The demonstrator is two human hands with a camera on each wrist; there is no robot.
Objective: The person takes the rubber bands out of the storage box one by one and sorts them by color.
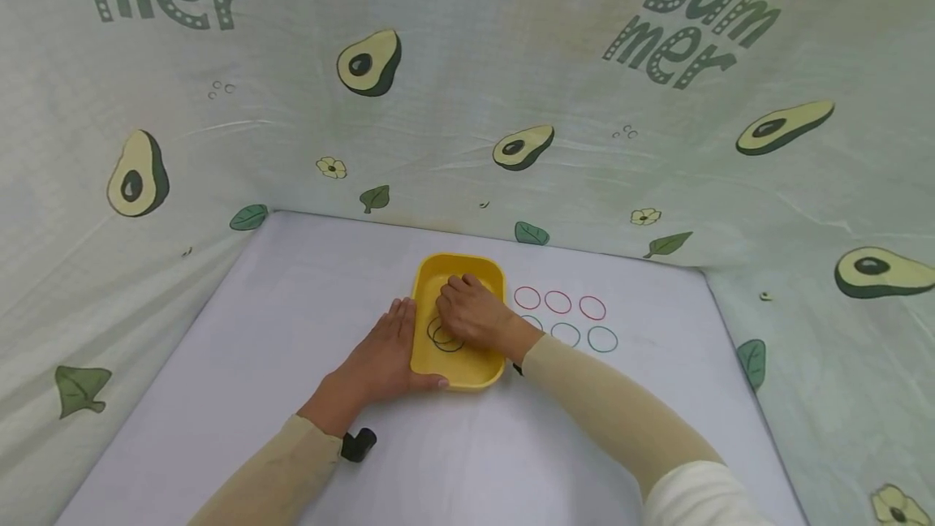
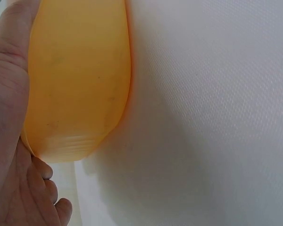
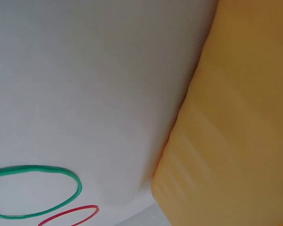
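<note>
A shallow yellow tray (image 1: pixel 460 378) stands on the white table. My left hand (image 1: pixel 383 355) holds its near left corner, fingers stretched along the left side and thumb on the near rim; the left wrist view shows the palm against the tray wall (image 2: pixel 80 80). Inside the tray lie overlapping dark rings like rubber bands (image 1: pixel 448 351). My right hand (image 1: pixel 475 313) reaches over the right rim into the tray beside them, its fingers bent. Its fingertips are hidden, so whether it pinches a band cannot be seen. The right wrist view shows only the tray's outer wall (image 3: pixel 236 141) and tabletop.
Right of the tray, red rings (image 1: pixel 545 302) lie in a row on the table (image 1: pixel 314 282). Green rings (image 1: pixel 551 336) form a nearer row, one partly covered by my right wrist. A cloth (image 1: pixel 438 120) printed with avocados hangs behind and at the sides.
</note>
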